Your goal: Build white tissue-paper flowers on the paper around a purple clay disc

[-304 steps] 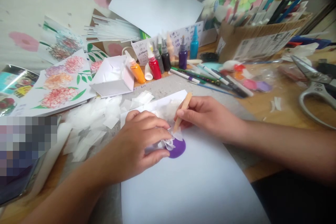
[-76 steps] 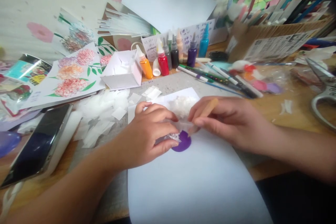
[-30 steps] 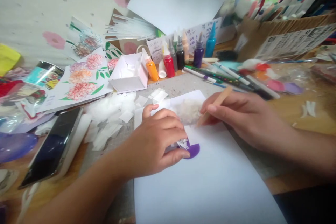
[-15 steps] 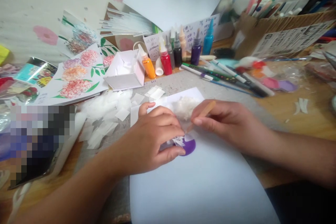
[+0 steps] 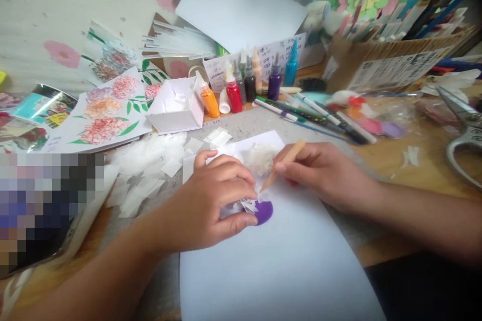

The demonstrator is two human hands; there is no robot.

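My left hand is curled on a white sheet of paper, thumb and fingertips at the edge of a flat purple disc. Small white paper pieces bunch up between those fingers and on part of the disc. Pinched in my right hand is a slim wooden stick, slanting down to a narrow tip beside my left fingertips. Whitish paper shows at that tip, too blurred to make out. Just behind, a fluffy off-white clump lies on the sheet.
White paper squares lie to the left on the grey mat. Behind stand an open white box, an orange paint bottle and several others. Markers lie to their right. Metal scissors lie at the far right, below a cardboard box of pens.
The view has shifted slightly, bringing the scissors in at the right. The stick shows more of its length. A white piece over the disc has moved back, baring more purple.
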